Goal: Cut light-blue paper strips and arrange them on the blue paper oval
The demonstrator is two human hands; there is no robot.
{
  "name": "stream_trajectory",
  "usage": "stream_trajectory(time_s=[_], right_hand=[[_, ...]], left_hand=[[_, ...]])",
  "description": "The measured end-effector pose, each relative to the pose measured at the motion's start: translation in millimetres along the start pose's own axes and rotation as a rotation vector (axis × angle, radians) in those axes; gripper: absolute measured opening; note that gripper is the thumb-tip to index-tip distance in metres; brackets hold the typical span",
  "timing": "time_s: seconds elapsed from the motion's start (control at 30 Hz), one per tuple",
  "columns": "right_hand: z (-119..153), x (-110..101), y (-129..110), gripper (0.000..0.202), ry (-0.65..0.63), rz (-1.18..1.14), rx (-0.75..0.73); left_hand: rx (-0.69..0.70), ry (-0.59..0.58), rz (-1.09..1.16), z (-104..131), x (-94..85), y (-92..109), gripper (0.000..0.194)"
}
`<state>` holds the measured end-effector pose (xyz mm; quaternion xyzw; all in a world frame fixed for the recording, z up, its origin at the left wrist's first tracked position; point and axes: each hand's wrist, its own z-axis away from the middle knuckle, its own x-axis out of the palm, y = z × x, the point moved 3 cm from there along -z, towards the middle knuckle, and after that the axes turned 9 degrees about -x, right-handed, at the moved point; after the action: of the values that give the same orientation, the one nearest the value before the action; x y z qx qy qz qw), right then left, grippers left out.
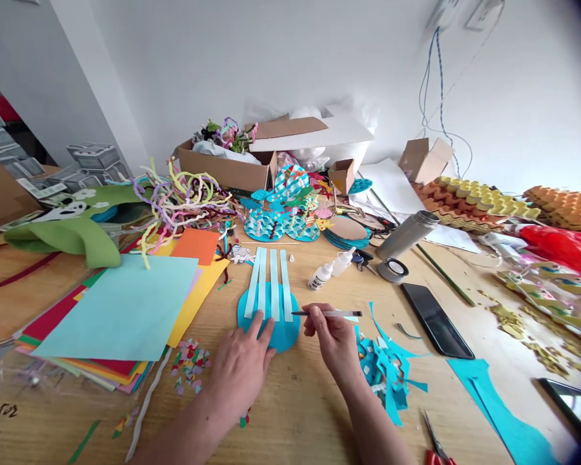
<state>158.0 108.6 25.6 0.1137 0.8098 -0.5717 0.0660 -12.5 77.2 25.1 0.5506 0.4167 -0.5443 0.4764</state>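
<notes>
A round blue disc (285, 337) lies on the table before me, with several pale blue paper strips (274, 284) laid side by side over its upper half and past its far edge. My left hand (246, 355) rests flat on the disc, fingertips pressing the lower ends of the strips. In my right hand (332, 336) is a slim dark pen (336, 314), pinched between thumb and fingers. The pen's tip points left, at the lower end of the rightmost strip. Two small white glue bottles (321, 276) stand just beyond my right hand.
Coloured paper sheets (119, 310) are stacked at left, near paper confetti (191, 365). Blue scraps (387, 374), red-handled scissors (438, 445) and a black phone (437, 320) lie at right. Pipe cleaners (188, 194), a grey bottle (409, 234) and a cardboard box (227, 169) are farther back.
</notes>
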Motion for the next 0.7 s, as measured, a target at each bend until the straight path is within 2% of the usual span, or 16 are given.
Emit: stream_trajectory(time_s=[0.2,0.4,0.7], right_hand=[[4.3,6.2,12.7,0.034,-0.058,0.091,0.09],[6.2,7.9,14.4,0.034,-0.103,0.282,0.046],[6.4,9.1,16.8,0.03,-0.144,0.356,0.018]], left_hand=[[0.002,0.018,-0.002,0.0,0.0,0.5,0.043],[0.007,0.045,-0.006,2.3,4.1,-2.5,0.043],[0.01,0.067,-0.007,1.5,6.2,-2.4,0.043]])
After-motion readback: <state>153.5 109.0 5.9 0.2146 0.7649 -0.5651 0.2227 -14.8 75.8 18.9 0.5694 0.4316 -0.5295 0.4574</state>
